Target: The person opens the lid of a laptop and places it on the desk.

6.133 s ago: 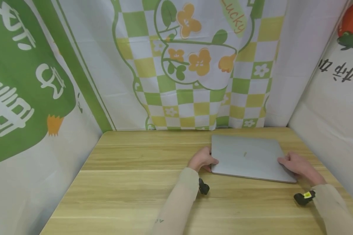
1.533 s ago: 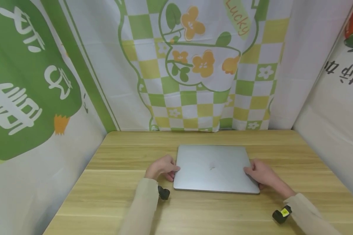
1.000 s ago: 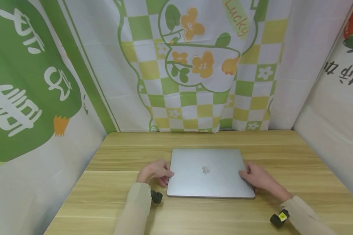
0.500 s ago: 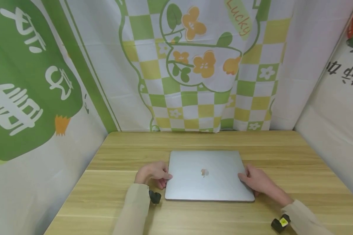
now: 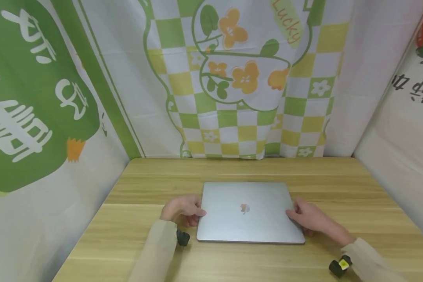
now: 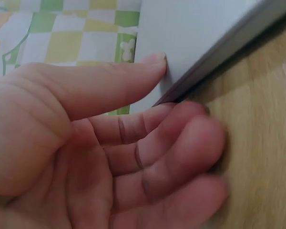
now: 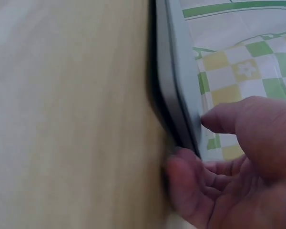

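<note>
A closed silver laptop (image 5: 246,225) with an apple logo on its lid lies flat on the wooden table, its front edge towards me. At its left side my left hand (image 5: 184,209) pinches the edge, thumb on the lid and curled fingers at the underside. The left wrist view shows that thumb (image 6: 133,83) on the lid, with the fingertips down by the tabletop. My right hand (image 5: 311,215) grips the opposite edge, its thumb on top. In the right wrist view the right fingers (image 7: 183,183) curl at the laptop's lower edge, slightly blurred.
The wooden table (image 5: 148,250) spreads around the laptop on all sides. Behind it hangs a checked green and yellow curtain (image 5: 225,121). Printed white cloths stand at the left (image 5: 91,188) and right (image 5: 402,156). Each wrist wears a small black camera (image 5: 183,237).
Both hands have brought the laptop from the right back of the table leftwards and nearer to me, turning it straighter. Over the last half second it has hardly moved.
</note>
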The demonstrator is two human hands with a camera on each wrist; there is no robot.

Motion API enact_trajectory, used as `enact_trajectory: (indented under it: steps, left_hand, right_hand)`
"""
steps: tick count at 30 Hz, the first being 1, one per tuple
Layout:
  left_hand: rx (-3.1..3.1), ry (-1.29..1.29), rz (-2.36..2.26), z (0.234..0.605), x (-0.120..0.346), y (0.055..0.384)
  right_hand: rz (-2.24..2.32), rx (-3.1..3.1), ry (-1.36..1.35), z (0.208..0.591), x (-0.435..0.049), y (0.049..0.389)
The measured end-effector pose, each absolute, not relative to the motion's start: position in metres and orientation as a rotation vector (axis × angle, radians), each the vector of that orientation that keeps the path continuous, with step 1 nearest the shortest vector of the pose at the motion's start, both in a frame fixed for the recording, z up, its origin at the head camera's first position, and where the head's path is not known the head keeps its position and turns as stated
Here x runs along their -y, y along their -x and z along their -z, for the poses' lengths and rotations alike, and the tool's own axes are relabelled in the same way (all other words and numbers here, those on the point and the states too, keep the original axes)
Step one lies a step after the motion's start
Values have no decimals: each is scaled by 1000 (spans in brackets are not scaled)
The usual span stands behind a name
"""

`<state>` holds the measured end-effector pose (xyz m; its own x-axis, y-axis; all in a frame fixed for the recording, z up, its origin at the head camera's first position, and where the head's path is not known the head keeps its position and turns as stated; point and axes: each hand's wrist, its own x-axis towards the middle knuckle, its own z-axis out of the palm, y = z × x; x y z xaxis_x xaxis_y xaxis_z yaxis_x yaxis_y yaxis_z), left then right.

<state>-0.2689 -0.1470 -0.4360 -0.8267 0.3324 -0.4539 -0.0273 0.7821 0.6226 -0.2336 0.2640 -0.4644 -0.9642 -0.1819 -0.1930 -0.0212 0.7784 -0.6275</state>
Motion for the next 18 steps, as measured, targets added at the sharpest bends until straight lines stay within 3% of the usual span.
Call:
enact_trajectory:
  steps: [12,18]
  left_hand:
    - [-2572,-195,-800,428,148,268]
    - [-2645,-213,-714,421,146,268]
  right_hand:
    - [553,-2990,396,442,-253,238]
    - [281,-3133,706,437,-227,230]
